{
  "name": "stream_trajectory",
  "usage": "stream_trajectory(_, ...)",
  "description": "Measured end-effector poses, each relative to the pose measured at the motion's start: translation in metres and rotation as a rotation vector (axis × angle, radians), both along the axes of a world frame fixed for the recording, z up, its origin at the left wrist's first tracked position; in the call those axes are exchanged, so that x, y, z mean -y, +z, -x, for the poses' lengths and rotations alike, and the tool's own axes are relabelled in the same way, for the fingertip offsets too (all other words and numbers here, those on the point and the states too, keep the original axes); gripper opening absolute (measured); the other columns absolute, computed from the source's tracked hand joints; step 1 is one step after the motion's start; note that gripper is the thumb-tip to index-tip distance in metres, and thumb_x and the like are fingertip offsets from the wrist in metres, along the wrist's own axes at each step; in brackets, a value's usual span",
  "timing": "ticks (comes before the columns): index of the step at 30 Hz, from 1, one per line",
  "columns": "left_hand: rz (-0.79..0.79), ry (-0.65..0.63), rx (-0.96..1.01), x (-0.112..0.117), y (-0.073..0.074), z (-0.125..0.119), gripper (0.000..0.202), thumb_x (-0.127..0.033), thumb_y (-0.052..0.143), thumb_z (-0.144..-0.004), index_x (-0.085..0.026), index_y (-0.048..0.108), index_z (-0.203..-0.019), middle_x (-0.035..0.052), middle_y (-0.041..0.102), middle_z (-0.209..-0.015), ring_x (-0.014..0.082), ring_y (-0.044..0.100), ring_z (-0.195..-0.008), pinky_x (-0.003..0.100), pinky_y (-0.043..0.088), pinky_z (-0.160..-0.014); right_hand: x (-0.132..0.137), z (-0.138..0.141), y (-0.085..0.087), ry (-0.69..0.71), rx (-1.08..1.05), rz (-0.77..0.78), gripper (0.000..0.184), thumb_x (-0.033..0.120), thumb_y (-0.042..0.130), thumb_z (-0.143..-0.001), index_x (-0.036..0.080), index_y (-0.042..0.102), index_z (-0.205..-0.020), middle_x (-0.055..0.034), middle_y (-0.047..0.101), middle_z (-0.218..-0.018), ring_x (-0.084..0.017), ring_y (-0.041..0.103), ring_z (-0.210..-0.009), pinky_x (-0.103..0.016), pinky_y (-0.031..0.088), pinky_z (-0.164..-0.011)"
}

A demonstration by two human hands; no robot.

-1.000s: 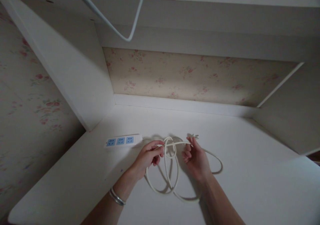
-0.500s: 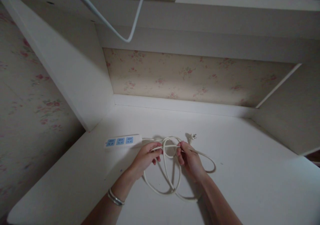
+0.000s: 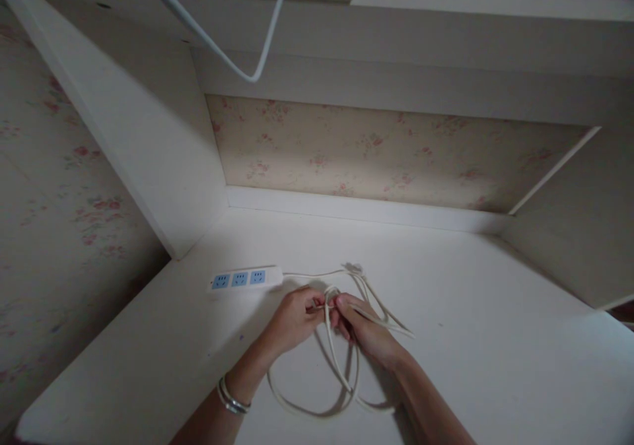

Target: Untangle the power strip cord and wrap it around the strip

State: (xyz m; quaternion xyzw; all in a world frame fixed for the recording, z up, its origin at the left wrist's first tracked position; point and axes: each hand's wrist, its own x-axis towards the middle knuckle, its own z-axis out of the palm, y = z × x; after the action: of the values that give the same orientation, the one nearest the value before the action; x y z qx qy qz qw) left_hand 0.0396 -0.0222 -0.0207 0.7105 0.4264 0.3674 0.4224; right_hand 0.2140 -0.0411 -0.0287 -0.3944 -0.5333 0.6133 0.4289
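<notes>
A white power strip [image 3: 246, 278] with three blue sockets lies on the desk, left of my hands. From its right end runs a cream power cord [image 3: 312, 416], looped loosely around and below my hands. My left hand [image 3: 297, 316] is closed, its fingertips pinching the cord. Close beside it, my right hand [image 3: 364, 326] also pinches the cord, with a bight of it sticking out to the right. A small loop of cord shows between the two hands. The plug [image 3: 353, 268] lies behind my right hand, blurred.
The white desktop [image 3: 475, 352] spreads around the cord. White side panels stand at left [image 3: 148, 135] and right [image 3: 569, 234]. Overhead, a shelf [image 3: 396, 42] crosses the view, and a bent pale rod [image 3: 255, 75] hangs at upper left. Floral wallpaper [image 3: 371, 144] covers the back.
My hands have come closer together, and the cord loop between them has shrunk. The plug has shifted left, and the cord at right has been drawn in.
</notes>
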Motion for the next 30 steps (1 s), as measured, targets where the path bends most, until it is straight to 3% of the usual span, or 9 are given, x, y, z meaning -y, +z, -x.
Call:
stream_trajectory(2, -0.026, 0.005, 0.002, 0.001, 0.003, -0.001, 0.014, -0.017, 0.056, -0.079, -0.015, 0.069, -0.081, 0.0036, 0.063, -0.08, 0.014, 0.057, -0.072, 0.022, 0.043, -0.065, 0.001, 0.001, 0.001, -0.01, -0.038, 0.004, 0.037, 0.053, 0.052, -0.087, 0.017, 0.059, -0.081, 0.0008, 0.055, -0.065, -0.007, 0.04, -0.045, -0.021, 0.027, -0.04)
stream_trajectory(6, -0.016, 0.038, 0.022, -0.001, 0.004, -0.001, 0.017, -0.018, 0.055, -0.08, -0.017, 0.071, -0.086, 0.0056, 0.065, -0.083, 0.0167, 0.058, -0.077, 0.024, 0.043, -0.069, 0.0, 0.001, 0.003, -0.158, -0.197, 0.112, 0.036, 0.052, 0.063, -0.08, 0.019, 0.06, -0.096, 0.0044, 0.049, -0.058, -0.006, 0.035, -0.042, -0.019, 0.022, -0.039)
stream_trajectory(12, -0.047, 0.151, 0.055, -0.006, -0.001, 0.001, 0.019, -0.023, 0.058, -0.081, -0.019, 0.074, -0.092, 0.0061, 0.066, -0.083, 0.0172, 0.057, -0.075, 0.024, 0.041, -0.067, -0.005, -0.011, 0.01, -0.351, -0.499, 0.143, 0.031, 0.05, 0.068, -0.077, 0.02, 0.061, -0.085, 0.0088, 0.035, -0.047, -0.005, 0.026, -0.039, -0.018, 0.021, -0.038)
stream_trajectory(18, -0.045, 0.122, 0.008, -0.005, 0.0, -0.001, 0.026, -0.031, 0.055, -0.086, -0.019, 0.074, -0.099, 0.0067, 0.066, -0.081, 0.017, 0.056, -0.071, 0.025, 0.041, -0.063, -0.008, -0.028, 0.018, -0.456, -0.796, 0.16, 0.029, 0.047, 0.063, -0.082, 0.02, 0.059, -0.074, 0.0092, 0.034, -0.045, -0.005, 0.024, -0.038, -0.019, 0.027, -0.038)
stream_trajectory(23, -0.042, 0.104, 0.045, -0.006, -0.002, 0.001, 0.027, -0.035, 0.055, -0.085, -0.019, 0.073, -0.098, 0.0061, 0.065, -0.082, 0.0164, 0.056, -0.071, 0.025, 0.041, -0.063, -0.009, -0.026, 0.016, -0.432, -0.748, 0.248, 0.03, 0.041, 0.067, -0.08, 0.019, 0.053, -0.065, 0.0079, 0.039, -0.047, -0.005, 0.029, -0.039, -0.019, 0.03, -0.039)
stream_trajectory(27, 0.119, 0.054, 0.105, -0.007, -0.003, 0.003, 0.029, -0.035, 0.057, -0.083, -0.016, 0.069, -0.1, 0.005, 0.066, -0.084, 0.0121, 0.053, -0.057, 0.023, 0.039, -0.053, -0.008, -0.021, 0.018, -0.401, -0.631, 0.258, 0.035, 0.04, 0.068, -0.079, 0.019, 0.049, -0.058, 0.0073, 0.035, -0.043, -0.006, 0.028, -0.039, -0.02, 0.028, -0.038)
stream_trajectory(30, 0.197, 0.004, 0.112, -0.005, -0.001, 0.002, 0.024, -0.033, 0.058, -0.082, -0.015, 0.068, -0.095, 0.0031, 0.064, -0.074, 0.0115, 0.052, -0.053, 0.022, 0.037, -0.05, -0.006, -0.02, 0.02, -0.318, -0.599, 0.249, 0.042, 0.041, 0.068, -0.079, 0.019, 0.044, -0.052, 0.0068, 0.034, -0.042, -0.006, 0.025, -0.039, -0.021, 0.027, -0.037)
